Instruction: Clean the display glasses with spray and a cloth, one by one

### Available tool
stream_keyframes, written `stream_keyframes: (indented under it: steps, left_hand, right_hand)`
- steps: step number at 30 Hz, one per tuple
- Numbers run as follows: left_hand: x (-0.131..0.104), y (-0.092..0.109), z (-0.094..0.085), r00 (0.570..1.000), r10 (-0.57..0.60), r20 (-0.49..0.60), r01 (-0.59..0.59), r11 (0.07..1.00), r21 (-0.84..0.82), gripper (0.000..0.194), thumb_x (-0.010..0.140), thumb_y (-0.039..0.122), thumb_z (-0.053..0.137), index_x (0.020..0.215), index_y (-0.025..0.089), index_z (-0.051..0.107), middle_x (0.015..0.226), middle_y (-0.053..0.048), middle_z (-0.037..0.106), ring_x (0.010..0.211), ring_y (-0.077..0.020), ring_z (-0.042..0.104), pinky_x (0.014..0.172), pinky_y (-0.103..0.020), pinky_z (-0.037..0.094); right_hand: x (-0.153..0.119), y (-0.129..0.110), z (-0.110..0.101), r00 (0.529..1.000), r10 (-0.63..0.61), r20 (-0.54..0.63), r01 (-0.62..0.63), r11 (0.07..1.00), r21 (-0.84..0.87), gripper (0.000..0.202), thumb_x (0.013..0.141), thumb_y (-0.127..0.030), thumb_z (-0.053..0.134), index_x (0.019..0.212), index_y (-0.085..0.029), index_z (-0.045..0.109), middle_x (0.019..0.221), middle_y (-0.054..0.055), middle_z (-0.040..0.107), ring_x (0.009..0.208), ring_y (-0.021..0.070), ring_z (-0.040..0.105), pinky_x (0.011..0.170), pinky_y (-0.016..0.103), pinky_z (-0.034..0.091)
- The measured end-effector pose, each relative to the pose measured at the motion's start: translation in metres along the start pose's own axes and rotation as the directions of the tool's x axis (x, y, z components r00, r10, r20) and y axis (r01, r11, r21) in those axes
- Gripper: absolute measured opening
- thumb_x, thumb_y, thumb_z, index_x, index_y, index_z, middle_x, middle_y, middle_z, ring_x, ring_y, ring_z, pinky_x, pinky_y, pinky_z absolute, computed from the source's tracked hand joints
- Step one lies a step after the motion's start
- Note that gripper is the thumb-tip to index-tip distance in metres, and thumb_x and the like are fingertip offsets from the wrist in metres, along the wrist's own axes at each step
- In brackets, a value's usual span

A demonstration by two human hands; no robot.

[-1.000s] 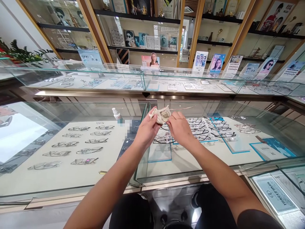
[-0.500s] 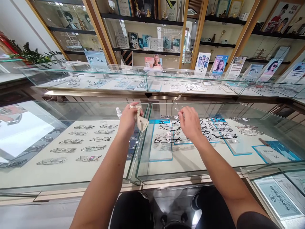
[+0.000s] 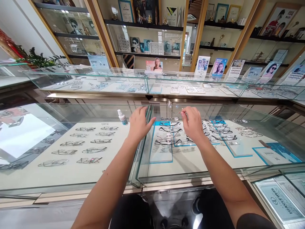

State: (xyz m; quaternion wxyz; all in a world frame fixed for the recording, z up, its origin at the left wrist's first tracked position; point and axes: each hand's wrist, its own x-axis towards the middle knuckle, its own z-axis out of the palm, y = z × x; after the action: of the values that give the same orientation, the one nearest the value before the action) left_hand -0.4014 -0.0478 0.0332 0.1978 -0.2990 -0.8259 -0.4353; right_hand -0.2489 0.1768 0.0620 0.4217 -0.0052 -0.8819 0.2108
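My left hand [image 3: 139,124] is over the seam between the two glass display cases, its thumb apart from the stretched fingers. I see no cloth in it. To its left a small white spray bottle [image 3: 122,117] stands upright on the case. Pinched between thumb and fingers of my right hand [image 3: 192,122] is a pair of thin-framed eyeglasses [image 3: 175,112], held up above the right-hand case. Its lenses are hard to make out against the glass. Beneath my right hand, rows of eyeglasses [image 3: 169,129] lie inside the case.
More eyeglasses [image 3: 71,143] lie in rows in the left-hand display case [image 3: 114,171]. Across a gap runs another glass counter [image 3: 147,84], with advertising cards [image 3: 219,67] on top. Shelves with framed pictures stand behind. A dark floor [image 3: 170,203] shows between my knees.
The pale cloth that my left hand held is no longer in sight, and that hand has opened and shifted right. The eyeglasses in my right hand have tilted and moved slightly left and down.
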Motion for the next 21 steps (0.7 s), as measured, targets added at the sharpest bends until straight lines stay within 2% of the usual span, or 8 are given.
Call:
stream_keyframes:
  steps: [2, 5, 8, 12, 15, 18, 20, 21]
  left_hand:
    - [-0.006, 0.022, 0.004, 0.979, 0.183, -0.093, -0.187, 0.981, -0.043, 0.076, 0.087, 0.054, 0.079, 0.151, 0.021, 0.055, 0.167, -0.023, 0.047, 0.158, -0.0422, 0.038, 0.131, -0.061, 0.022]
    - [-0.018, 0.043, 0.011, 0.931, 0.335, -0.145, -0.35, 0.932, -0.093, 0.087, 0.081, 0.056, 0.086, 0.154, 0.023, 0.052, 0.167, -0.02, 0.049, 0.159, -0.0401, 0.04, 0.133, -0.057, 0.024]
    - [-0.025, 0.048, 0.017, 0.924, 0.362, -0.122, -0.375, 0.921, -0.107, 0.084, 0.081, 0.055, 0.088, 0.152, 0.024, 0.055, 0.159, -0.019, 0.058, 0.154, -0.0406, 0.046, 0.132, -0.056, 0.026]
    - [-0.027, 0.044, 0.018, 0.948, 0.297, -0.118, -0.315, 0.93, -0.19, 0.071, 0.081, 0.053, 0.089, 0.141, 0.024, 0.065, 0.146, -0.018, 0.068, 0.143, -0.0401, 0.057, 0.127, -0.055, 0.034]
    - [-0.027, 0.042, 0.019, 0.948, 0.287, -0.138, -0.31, 0.93, -0.196, 0.062, 0.08, 0.05, 0.091, 0.132, 0.024, 0.07, 0.139, -0.017, 0.072, 0.135, -0.0386, 0.063, 0.123, -0.054, 0.041]
    - [-0.026, 0.04, 0.022, 0.911, 0.36, -0.2, -0.384, 0.918, -0.095, 0.056, 0.083, 0.048, 0.088, 0.13, 0.024, 0.069, 0.132, -0.015, 0.074, 0.127, -0.0351, 0.068, 0.115, -0.052, 0.05]
    - [-0.024, 0.038, 0.021, 0.857, 0.437, -0.272, -0.46, 0.888, -0.023, 0.054, 0.087, 0.045, 0.086, 0.132, 0.023, 0.066, 0.129, -0.014, 0.076, 0.123, -0.0322, 0.071, 0.108, -0.049, 0.055]
    - [-0.023, 0.037, 0.021, 0.829, 0.465, -0.311, -0.487, 0.873, 0.006, 0.054, 0.088, 0.043, 0.085, 0.133, 0.023, 0.065, 0.128, -0.013, 0.076, 0.121, -0.0311, 0.072, 0.105, -0.048, 0.057]
  right_hand:
    - [0.0, -0.004, -0.001, 0.999, -0.028, 0.022, 0.029, 0.999, -0.017, 0.02, 0.112, -0.026, 0.043, 0.097, -0.025, 0.056, 0.099, 0.007, 0.071, 0.097, 0.0272, 0.056, 0.089, 0.042, 0.039]
    - [-0.001, -0.009, -0.001, 0.992, -0.096, 0.084, 0.1, 0.994, -0.045, 0.021, 0.112, -0.024, 0.042, 0.097, -0.025, 0.057, 0.099, 0.007, 0.071, 0.099, 0.027, 0.056, 0.093, 0.043, 0.038]
    - [-0.002, -0.013, 0.0, 0.977, -0.161, 0.136, 0.17, 0.984, -0.056, 0.021, 0.111, -0.022, 0.042, 0.097, -0.024, 0.058, 0.1, 0.007, 0.072, 0.101, 0.0272, 0.057, 0.096, 0.044, 0.037]
    - [-0.004, -0.015, 0.0, 0.967, -0.2, 0.16, 0.211, 0.976, -0.053, 0.022, 0.111, -0.022, 0.041, 0.099, -0.024, 0.059, 0.102, 0.008, 0.073, 0.102, 0.0272, 0.057, 0.097, 0.044, 0.037]
    - [-0.004, -0.017, -0.002, 0.965, -0.209, 0.158, 0.219, 0.974, -0.053, 0.021, 0.111, -0.023, 0.042, 0.1, -0.024, 0.06, 0.103, 0.008, 0.073, 0.102, 0.027, 0.058, 0.098, 0.045, 0.037]
    - [-0.004, -0.019, -0.005, 0.969, -0.205, 0.139, 0.212, 0.977, -0.035, 0.019, 0.111, -0.027, 0.045, 0.101, -0.025, 0.061, 0.102, 0.006, 0.074, 0.102, 0.0266, 0.061, 0.099, 0.046, 0.039]
    - [-0.004, -0.018, -0.007, 0.975, -0.204, 0.089, 0.205, 0.979, -0.002, 0.013, 0.107, -0.036, 0.055, 0.11, -0.025, 0.061, 0.109, 0.007, 0.074, 0.105, 0.0277, 0.063, 0.1, 0.047, 0.041]
    - [-0.004, -0.017, -0.008, 0.978, -0.202, 0.054, 0.202, 0.979, 0.018, 0.022, 0.103, -0.042, 0.061, 0.117, -0.025, 0.06, 0.115, 0.008, 0.074, 0.108, 0.0289, 0.065, 0.1, 0.048, 0.043]
